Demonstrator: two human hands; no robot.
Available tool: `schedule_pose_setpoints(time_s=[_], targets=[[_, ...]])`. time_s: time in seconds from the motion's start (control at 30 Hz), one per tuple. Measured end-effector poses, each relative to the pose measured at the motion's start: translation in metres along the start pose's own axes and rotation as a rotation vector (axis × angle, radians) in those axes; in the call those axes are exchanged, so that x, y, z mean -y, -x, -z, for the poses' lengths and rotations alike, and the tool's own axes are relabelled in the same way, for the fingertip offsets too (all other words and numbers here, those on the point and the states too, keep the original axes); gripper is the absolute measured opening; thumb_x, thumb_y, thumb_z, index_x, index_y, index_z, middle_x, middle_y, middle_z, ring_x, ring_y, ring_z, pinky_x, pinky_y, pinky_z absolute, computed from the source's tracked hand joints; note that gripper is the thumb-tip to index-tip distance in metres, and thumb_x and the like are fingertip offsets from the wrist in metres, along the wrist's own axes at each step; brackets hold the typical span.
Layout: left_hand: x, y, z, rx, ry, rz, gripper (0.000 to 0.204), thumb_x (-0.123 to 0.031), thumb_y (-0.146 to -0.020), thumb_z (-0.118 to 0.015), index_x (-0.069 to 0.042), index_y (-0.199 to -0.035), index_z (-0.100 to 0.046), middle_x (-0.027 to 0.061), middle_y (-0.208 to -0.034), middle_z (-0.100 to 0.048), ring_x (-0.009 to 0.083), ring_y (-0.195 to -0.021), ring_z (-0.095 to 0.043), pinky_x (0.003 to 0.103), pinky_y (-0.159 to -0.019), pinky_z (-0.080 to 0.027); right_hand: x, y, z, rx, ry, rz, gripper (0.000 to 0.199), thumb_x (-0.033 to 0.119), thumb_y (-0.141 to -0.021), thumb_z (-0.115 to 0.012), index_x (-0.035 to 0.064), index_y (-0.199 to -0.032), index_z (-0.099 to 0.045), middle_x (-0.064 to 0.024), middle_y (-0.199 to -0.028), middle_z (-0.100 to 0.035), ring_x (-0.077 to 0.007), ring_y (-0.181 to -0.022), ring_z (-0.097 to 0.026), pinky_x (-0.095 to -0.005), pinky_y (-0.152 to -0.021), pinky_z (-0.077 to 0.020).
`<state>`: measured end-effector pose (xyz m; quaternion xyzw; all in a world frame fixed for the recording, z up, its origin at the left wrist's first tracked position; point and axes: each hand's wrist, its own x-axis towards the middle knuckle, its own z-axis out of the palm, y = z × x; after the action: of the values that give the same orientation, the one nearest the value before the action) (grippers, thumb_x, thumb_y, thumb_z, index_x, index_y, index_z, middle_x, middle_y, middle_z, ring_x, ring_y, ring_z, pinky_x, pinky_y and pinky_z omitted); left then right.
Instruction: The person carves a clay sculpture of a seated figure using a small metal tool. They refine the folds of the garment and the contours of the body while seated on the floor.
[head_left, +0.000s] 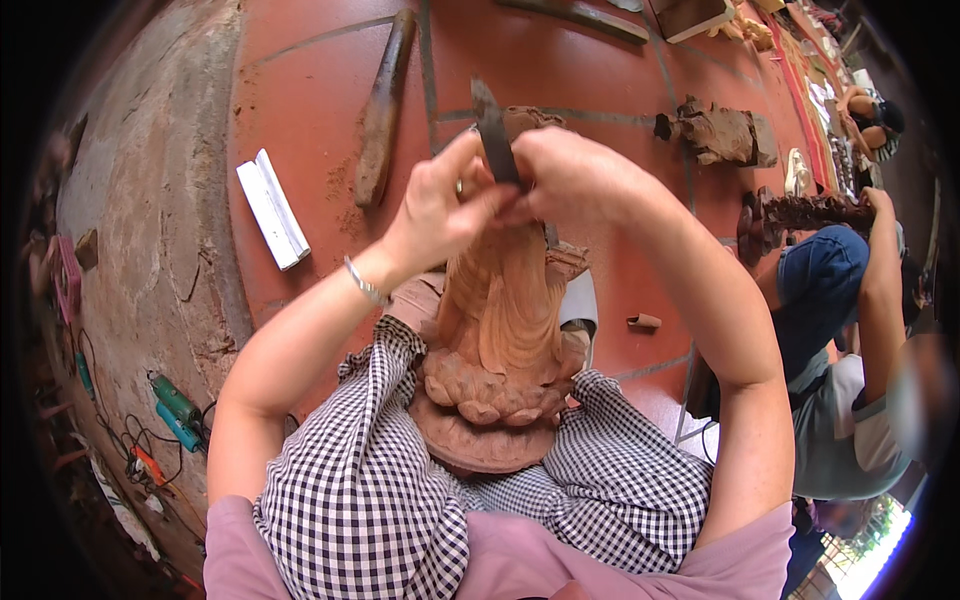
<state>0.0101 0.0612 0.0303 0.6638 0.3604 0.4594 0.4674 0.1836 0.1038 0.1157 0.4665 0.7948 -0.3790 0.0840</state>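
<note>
A carved wooden statue [505,310] with draped robes and a lotus-petal base stands between my legs, its base close to my lap. Above its upper end, my left hand [448,200] and my right hand [565,172] come together with bent fingers. Between them a narrow dark strip [494,138], which looks like sandpaper, sticks up and away from me. Both hands are closed at its lower end. My fingers hide the top of the statue and the strip's near end.
On the red tile floor lie a wooden mallet [385,120], a folded white paper [272,212], a rough wood chunk [722,135] and a small curled brown piece [644,322]. Green power tools [175,400] with cords are at the left. A co-worker [850,330] sits at the right holding dark carved wood.
</note>
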Motion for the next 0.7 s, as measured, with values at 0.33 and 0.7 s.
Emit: schedule_pose_setpoints(time_s=[0.33,0.7], targets=[[-0.012,0.0,-0.006,0.092,0.037,0.012,0.026,-0.003,-0.087,-0.074,-0.002,-0.109,-0.06,0.0107,-0.071,-0.069,0.0129,-0.063,-0.067,0.029,-0.057,-0.051,-0.003,0.025,-0.004,-0.022,-0.153,-0.005,0.031,0.016,-0.078,-0.08,0.0026,-0.103,-0.067,-0.0164,-0.086,-0.072,-0.0272,-0.082,-0.07,-0.0389,-0.077,-0.0544],[-0.002,-0.005,-0.001,0.081,0.084,0.068,0.02,-0.002,-0.087,-0.072,-0.001,-0.104,-0.06,0.0095,-0.072,-0.07,0.0112,-0.066,-0.067,0.028,-0.06,-0.052,-0.003,0.014,-0.001,0.005,-0.093,-0.007,0.032,0.023,-0.076,-0.082,0.0044,-0.1,-0.07,-0.0146,-0.087,-0.073,-0.033,-0.087,-0.071,-0.0438,-0.078,-0.054]])
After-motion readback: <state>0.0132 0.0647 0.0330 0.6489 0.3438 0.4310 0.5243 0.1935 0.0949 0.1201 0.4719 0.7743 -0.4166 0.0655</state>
